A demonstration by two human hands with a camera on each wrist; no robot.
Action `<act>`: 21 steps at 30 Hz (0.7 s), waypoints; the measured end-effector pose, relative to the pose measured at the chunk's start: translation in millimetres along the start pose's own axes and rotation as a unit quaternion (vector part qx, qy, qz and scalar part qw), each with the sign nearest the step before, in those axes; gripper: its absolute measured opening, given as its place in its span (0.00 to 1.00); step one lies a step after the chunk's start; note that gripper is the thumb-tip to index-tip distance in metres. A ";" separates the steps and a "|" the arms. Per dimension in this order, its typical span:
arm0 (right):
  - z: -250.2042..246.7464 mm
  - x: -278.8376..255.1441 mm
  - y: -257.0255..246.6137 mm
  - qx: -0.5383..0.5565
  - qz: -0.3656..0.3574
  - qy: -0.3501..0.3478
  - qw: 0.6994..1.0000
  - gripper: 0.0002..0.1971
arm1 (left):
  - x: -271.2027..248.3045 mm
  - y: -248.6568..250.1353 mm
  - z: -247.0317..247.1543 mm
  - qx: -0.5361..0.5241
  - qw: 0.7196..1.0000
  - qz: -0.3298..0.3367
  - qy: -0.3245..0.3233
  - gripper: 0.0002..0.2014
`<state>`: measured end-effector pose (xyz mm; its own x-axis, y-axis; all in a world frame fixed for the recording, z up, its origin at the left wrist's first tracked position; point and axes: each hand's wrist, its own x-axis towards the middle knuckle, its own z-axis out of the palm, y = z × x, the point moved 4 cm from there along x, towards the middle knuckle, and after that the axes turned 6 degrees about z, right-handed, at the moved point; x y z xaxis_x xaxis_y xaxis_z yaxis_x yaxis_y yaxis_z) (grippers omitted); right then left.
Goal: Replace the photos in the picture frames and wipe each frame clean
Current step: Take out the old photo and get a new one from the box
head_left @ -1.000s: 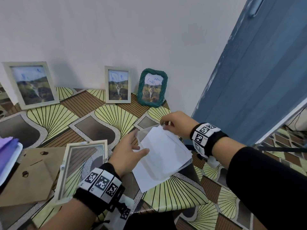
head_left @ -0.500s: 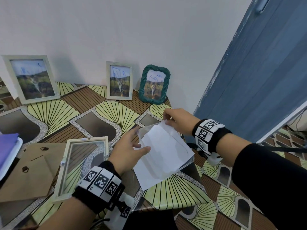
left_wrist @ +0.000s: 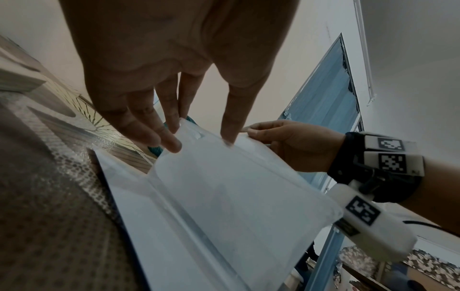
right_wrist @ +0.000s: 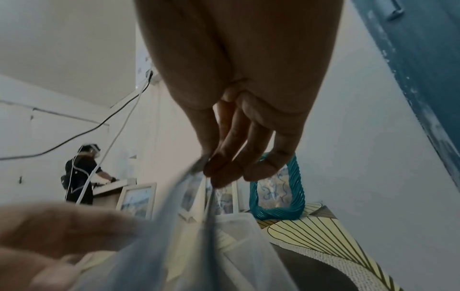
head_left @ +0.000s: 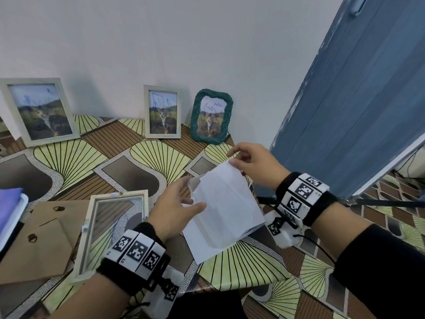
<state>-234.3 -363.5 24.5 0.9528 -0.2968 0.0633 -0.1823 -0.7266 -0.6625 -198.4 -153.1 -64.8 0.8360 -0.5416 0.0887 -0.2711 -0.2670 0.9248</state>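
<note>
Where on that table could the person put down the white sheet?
The widest bare patch of tablecloth lies between the three standing frames at the wall and the empty frame lying flat. Another is the near corner under the sheet. The left side is crowded with cardboard.

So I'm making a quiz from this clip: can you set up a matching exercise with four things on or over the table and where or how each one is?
Things:
1. green woven frame
2. empty pale frame
3. white sheet
4. brown backing board

States:
A. lying flat, no photo in it
B. held over the table by both hands
C. standing against the wall, photo inside
D. flat at the table's left, partly under a frame

Pairs: 1-C, 2-A, 3-B, 4-D. The right hand pinches the sheet's top corner; the left hand holds its side.
</note>
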 end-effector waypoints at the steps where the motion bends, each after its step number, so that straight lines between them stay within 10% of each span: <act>1: -2.2 0.6 1.0 0.006 0.014 -0.020 1.000 0.05 | -0.2 0.4 -0.1 0.001 1.000 0.000 0.000 0.37; 8: 9.3 -9.5 14.9 -0.066 0.083 -0.105 0.989 0.13 | -1.5 3.3 0.1 0.011 1.000 -0.003 0.001 0.37; 21: -25.1 -18.8 -11.5 -0.121 0.003 0.025 0.992 0.04 | 0.7 6.0 -0.9 0.024 1.000 0.000 -0.004 0.38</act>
<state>-256.2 -365.1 49.7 0.9398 -0.3267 0.1006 -0.2458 -0.8505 -0.4651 -199.1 -154.4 -58.8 0.8324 -0.5476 0.0857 -0.2939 -0.3049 0.9059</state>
